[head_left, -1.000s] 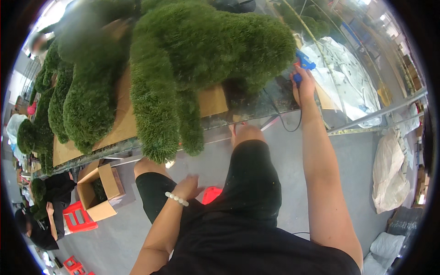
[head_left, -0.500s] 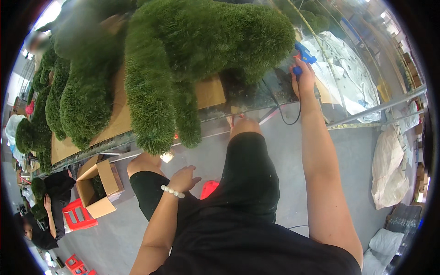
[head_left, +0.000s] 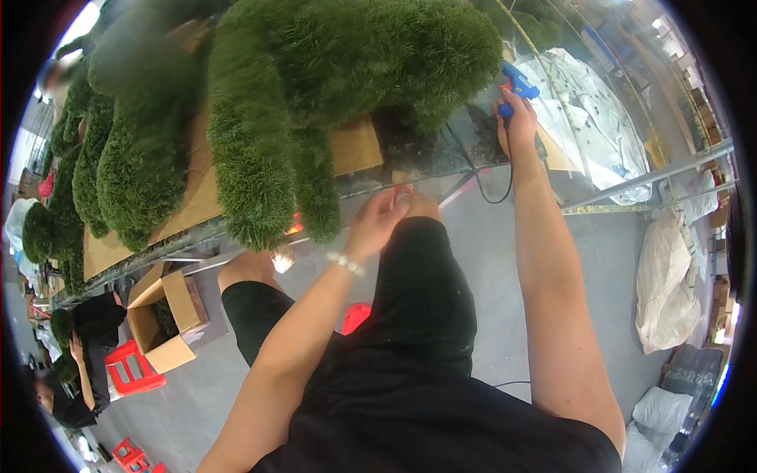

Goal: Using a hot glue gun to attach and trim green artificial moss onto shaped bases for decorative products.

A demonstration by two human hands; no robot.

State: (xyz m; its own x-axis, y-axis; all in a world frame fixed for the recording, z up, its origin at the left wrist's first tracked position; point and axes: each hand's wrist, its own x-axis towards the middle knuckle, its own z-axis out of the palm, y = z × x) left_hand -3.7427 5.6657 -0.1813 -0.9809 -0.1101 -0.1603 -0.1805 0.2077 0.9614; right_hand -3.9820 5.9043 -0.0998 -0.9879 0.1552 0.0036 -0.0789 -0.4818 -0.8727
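My right hand (head_left: 516,118) is wrapped round a blue glue gun (head_left: 520,81) at the right end of the table; a black cable (head_left: 490,195) hangs in a loop below it. Above my right knee is my left hand (head_left: 378,225), with a pale bead bracelet on its wrist. Its fingers are loosely curved and somewhat blurred, and I make out nothing held in them. Right in front of me a large green shape covered in artificial grass (head_left: 315,71) lies on the table, its leg-like parts hanging over the near edge. Neither hand touches it.
More grass-covered shapes (head_left: 142,173) stand to the left on cardboard (head_left: 355,147). An open carton (head_left: 167,319) and red stools (head_left: 134,369) are on the floor at left, near another person in black. White sheeting (head_left: 591,102) and a metal rail (head_left: 654,175) lie right.
My left hand has moved up and to the right, from my lap to above my right knee. My right hand keeps the glue gun in nearly the same place.
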